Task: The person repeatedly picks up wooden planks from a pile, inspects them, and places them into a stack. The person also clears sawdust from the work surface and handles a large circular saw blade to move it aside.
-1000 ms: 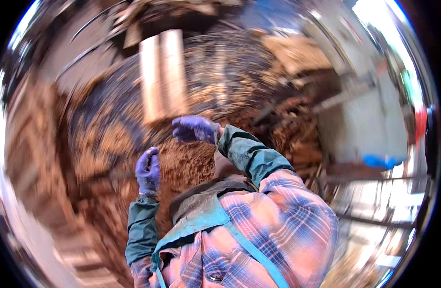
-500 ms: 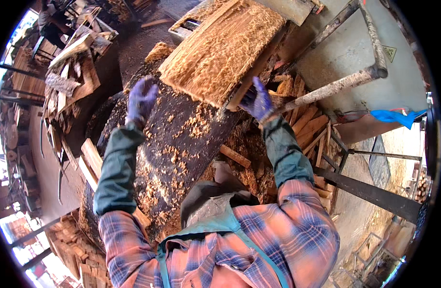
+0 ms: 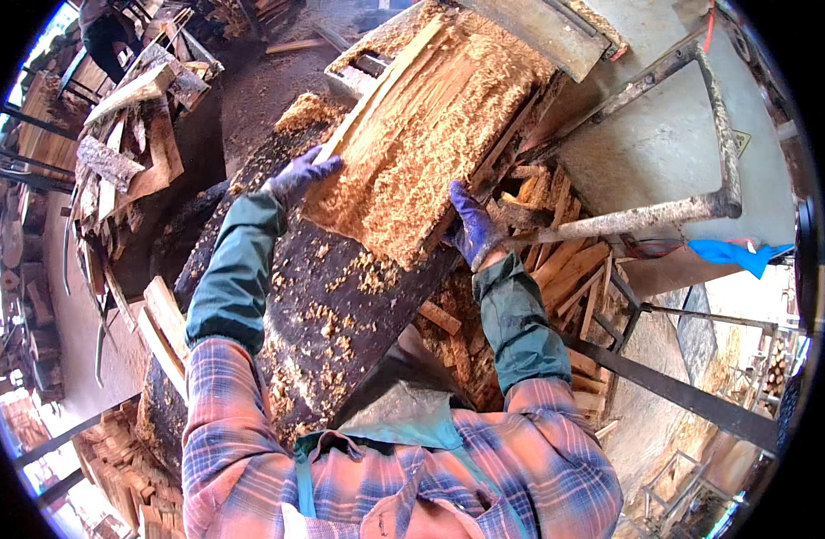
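Note:
A wide, thick wooden board point(image 3: 421, 135), its top strewn with sawdust and shavings, juts toward me from the machine at the far side. My left hand point(image 3: 300, 175), in a purple glove, grips its left edge, fingertips over the top. On the opposite side my right hand point(image 3: 474, 229), also gloved, holds the right edge with the thumb raised along it; its other fingers are partly hidden by the board. Below the near end lies a dark, sawdust-covered surface point(image 3: 341, 287).
A worn metal bar frame point(image 3: 646, 216) reaches close to my right hand. Split wood pieces point(image 3: 570, 269) lie beneath it. Scrap wood is piled on a stack point(image 3: 134, 135) at the left. A blue cloth point(image 3: 740, 256) hangs at the right. Someone's legs point(image 3: 102, 45) show at the far left.
The board has come nearer to me. Both hands, apart from each other with spread fingers before, have closed in on its sides; the left moved right and the right moved down.

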`<state>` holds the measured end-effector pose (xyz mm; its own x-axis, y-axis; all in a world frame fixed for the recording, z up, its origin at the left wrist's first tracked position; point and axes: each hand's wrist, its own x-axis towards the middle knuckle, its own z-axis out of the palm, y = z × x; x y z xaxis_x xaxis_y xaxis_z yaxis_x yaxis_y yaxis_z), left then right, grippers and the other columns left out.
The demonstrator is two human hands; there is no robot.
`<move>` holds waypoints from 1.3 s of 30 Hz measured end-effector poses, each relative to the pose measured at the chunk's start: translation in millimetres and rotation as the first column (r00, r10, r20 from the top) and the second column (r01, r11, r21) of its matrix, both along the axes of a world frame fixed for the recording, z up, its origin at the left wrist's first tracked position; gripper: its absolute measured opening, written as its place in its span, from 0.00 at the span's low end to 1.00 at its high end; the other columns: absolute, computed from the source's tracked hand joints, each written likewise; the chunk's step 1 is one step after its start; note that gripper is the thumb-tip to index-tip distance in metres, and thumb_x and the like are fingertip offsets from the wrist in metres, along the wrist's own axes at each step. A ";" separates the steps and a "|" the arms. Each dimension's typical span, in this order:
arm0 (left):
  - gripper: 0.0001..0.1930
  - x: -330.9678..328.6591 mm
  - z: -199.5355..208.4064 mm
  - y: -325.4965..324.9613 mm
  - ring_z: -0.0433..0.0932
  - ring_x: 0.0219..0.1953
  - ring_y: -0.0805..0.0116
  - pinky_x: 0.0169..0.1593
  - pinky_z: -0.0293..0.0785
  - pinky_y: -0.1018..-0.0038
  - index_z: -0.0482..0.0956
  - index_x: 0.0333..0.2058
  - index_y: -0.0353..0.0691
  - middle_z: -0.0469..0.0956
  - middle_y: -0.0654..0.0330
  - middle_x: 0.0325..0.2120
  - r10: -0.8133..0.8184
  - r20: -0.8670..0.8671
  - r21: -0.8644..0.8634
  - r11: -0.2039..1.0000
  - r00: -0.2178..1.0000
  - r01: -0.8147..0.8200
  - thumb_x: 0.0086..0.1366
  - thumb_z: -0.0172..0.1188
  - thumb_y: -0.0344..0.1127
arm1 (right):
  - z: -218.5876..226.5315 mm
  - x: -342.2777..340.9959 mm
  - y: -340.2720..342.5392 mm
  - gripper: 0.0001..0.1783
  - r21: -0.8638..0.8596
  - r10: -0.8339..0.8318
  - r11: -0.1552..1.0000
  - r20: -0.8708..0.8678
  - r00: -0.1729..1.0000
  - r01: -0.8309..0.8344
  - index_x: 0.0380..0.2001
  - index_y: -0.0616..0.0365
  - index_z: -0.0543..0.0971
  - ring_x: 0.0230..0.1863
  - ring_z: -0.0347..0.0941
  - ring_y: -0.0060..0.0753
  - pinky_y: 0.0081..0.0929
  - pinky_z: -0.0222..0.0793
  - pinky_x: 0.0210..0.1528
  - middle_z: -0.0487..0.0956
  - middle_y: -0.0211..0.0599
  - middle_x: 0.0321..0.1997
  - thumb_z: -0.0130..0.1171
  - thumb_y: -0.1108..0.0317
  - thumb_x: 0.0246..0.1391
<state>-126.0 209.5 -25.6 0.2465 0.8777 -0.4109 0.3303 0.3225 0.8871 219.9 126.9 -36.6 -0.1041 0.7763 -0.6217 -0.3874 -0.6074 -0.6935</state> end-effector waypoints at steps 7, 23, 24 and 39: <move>0.34 -45.9 12.3 -195.1 0.66 0.55 0.69 0.58 0.61 0.74 0.58 0.63 0.34 0.72 0.55 0.51 0.212 -0.051 -0.002 0.977 0.976 -0.212 0.66 0.56 0.49 | 22.7 -57.6 -85.0 0.22 0.212 0.206 0.949 0.142 0.968 -0.233 0.47 0.63 0.78 0.48 0.73 0.22 0.22 0.68 0.53 0.79 0.30 0.48 0.63 0.59 0.55; 0.44 -75.8 37.0 -397.9 0.75 0.47 0.43 0.51 0.71 0.58 0.60 0.63 0.45 0.75 0.40 0.45 0.509 -0.575 0.180 0.842 0.641 -0.508 0.54 0.60 0.63 | 58.9 -93.1 -140.1 0.20 0.092 0.307 0.940 0.197 0.931 -0.329 0.49 0.55 0.77 0.48 0.74 0.26 0.26 0.70 0.52 0.78 0.30 0.48 0.59 0.56 0.58; 0.41 -76.9 26.3 -401.3 0.76 0.46 0.45 0.50 0.71 0.57 0.63 0.62 0.49 0.75 0.41 0.44 0.551 -0.616 0.238 0.811 0.563 -0.534 0.53 0.63 0.61 | 68.9 -78.7 -129.6 0.19 0.024 0.364 0.929 0.113 0.924 -0.369 0.48 0.54 0.77 0.46 0.74 0.25 0.25 0.70 0.51 0.78 0.28 0.47 0.59 0.56 0.58; 0.34 -92.7 72.4 -520.6 0.76 0.44 0.70 0.49 0.72 0.76 0.62 0.62 0.37 0.75 0.54 0.46 0.865 0.465 -0.081 0.254 0.189 -0.964 0.58 0.66 0.30 | 107.1 -281.9 -236.5 0.16 0.418 0.711 0.617 0.068 0.700 -0.667 0.44 0.63 0.77 0.39 0.75 0.28 0.24 0.72 0.43 0.79 0.34 0.41 0.59 0.62 0.59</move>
<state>-218.8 -311.1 46.9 -0.7220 0.6142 -0.3185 -0.4149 -0.0160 0.9097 -61.9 -109.6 70.5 -0.7493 0.6150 -0.2455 -0.0433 -0.4155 -0.9086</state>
